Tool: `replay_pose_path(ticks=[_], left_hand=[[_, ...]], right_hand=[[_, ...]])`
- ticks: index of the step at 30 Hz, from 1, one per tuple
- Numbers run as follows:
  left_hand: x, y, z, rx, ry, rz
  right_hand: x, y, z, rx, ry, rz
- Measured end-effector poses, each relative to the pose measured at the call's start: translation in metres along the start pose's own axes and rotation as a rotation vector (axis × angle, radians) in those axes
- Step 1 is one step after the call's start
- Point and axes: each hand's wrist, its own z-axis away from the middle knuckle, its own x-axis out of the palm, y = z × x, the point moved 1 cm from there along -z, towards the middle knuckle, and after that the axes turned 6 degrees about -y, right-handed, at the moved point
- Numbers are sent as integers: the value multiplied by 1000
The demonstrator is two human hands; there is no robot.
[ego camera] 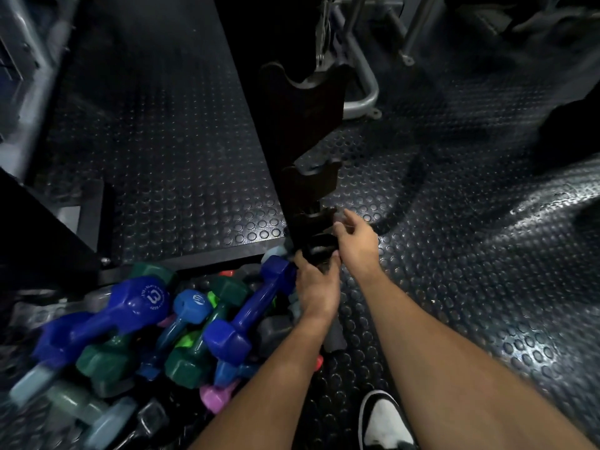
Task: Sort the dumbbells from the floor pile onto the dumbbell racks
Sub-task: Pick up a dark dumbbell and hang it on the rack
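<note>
A pile of coloured dumbbells (156, 332) lies on the floor at the lower left: blue, green, pale blue, pink and grey ones. A dark upright rack (308, 131) with cradle-shaped arms rises in the middle. My left hand (316, 287) grips a black dumbbell (319, 246) at the rack's lowest cradle. My right hand (355, 238) is beside it with fingers spread, touching the dumbbell's right side near the rack. The upper cradles hold nothing.
Black studded rubber flooring (454, 254) covers the room. A raised dark platform (168, 151) lies left of the rack. Grey machine tubing (363, 102) stands behind it. My white and black shoe (384, 423) is at the bottom.
</note>
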Motion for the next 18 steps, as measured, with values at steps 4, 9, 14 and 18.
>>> replay_pose_path(ticks=[4,9,14,18], left_hand=[[-20,5,22,102,-64,-105],[-64,11,57,177,-110,-165],[-125,-10,112,215,-143,-296],[-185,-41,147,189,-120,-426]], right_hand=[[-6,5,37,99,-73,26],[-12,7,92,188,-141,-42],[-7,4,150,261,-161,-76],[12,-2,202,244,-206,-67]])
